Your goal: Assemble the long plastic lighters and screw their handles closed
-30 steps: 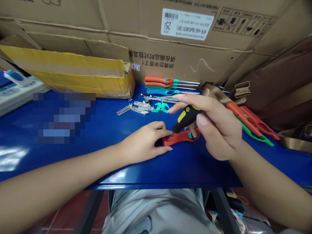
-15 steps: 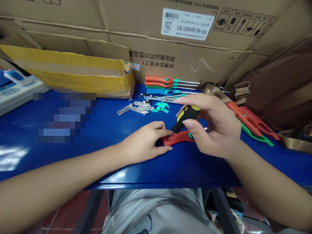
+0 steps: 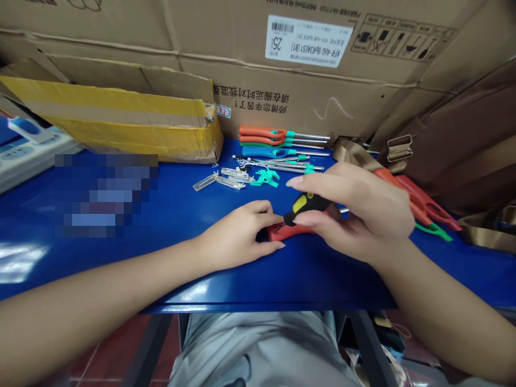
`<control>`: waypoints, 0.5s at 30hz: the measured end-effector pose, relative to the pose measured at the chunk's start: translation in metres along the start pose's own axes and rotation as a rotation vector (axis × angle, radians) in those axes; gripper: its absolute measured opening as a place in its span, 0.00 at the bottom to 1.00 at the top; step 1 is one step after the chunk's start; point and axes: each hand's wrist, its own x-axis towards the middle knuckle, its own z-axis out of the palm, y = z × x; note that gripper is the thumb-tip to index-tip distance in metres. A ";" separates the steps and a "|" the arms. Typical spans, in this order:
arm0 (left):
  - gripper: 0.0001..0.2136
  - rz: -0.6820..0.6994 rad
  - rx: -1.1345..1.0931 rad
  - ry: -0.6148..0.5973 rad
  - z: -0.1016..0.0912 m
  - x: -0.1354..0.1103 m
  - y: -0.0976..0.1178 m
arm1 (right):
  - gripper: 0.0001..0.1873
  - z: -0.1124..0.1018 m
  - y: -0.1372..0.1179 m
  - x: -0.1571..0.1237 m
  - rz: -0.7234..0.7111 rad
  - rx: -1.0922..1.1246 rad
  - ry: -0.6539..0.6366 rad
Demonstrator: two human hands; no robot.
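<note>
Red lighter (image 3: pixel 292 230), lying crosswise, rod (image 3: pixel 344 210) rightward

A screwdriver (image 3: pixel 302 205), loose parts (image 3: pixel 266 177) and cartons (image 3: pixel 242 70) suggest a workshop.

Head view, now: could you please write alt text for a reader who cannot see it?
The right hand holds a black-and-yellow screwdriver angled down to a red lighter handle that the left hand grips on a blue table. Behind lie clear plastic pieces, teal parts and lighters, before cardboard.
</note>
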 end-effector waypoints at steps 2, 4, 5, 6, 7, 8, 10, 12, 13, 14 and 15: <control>0.13 0.001 -0.009 -0.005 0.000 0.000 0.000 | 0.16 0.000 0.002 -0.001 -0.023 0.058 -0.033; 0.14 0.002 -0.019 -0.002 0.000 0.000 -0.001 | 0.21 0.000 0.002 -0.001 -0.005 0.165 -0.055; 0.13 0.003 -0.021 0.001 0.000 0.000 -0.001 | 0.21 0.001 0.002 -0.001 0.012 0.203 -0.057; 0.12 0.005 -0.019 0.005 0.001 0.000 -0.001 | 0.20 0.002 0.002 0.000 0.025 0.224 -0.050; 0.12 0.006 -0.015 0.007 0.001 0.000 -0.001 | 0.18 0.003 0.002 0.001 0.038 0.220 -0.029; 0.11 0.005 -0.013 0.007 0.001 0.000 -0.001 | 0.16 0.004 0.002 0.001 0.045 0.196 0.006; 0.12 0.000 -0.010 0.008 0.001 0.000 -0.001 | 0.14 0.005 0.003 0.001 0.038 0.110 0.062; 0.14 -0.002 -0.007 0.012 0.000 0.000 0.000 | 0.16 0.005 0.005 0.000 0.031 0.065 0.082; 0.14 -0.003 -0.002 0.014 0.000 0.000 0.000 | 0.16 0.005 0.006 -0.001 0.040 0.080 0.066; 0.13 -0.004 0.005 0.014 0.000 0.000 0.001 | 0.17 0.004 0.006 -0.002 0.057 0.117 0.041; 0.12 -0.006 0.011 0.011 -0.001 0.000 0.001 | 0.19 0.004 0.007 -0.003 0.084 0.162 0.011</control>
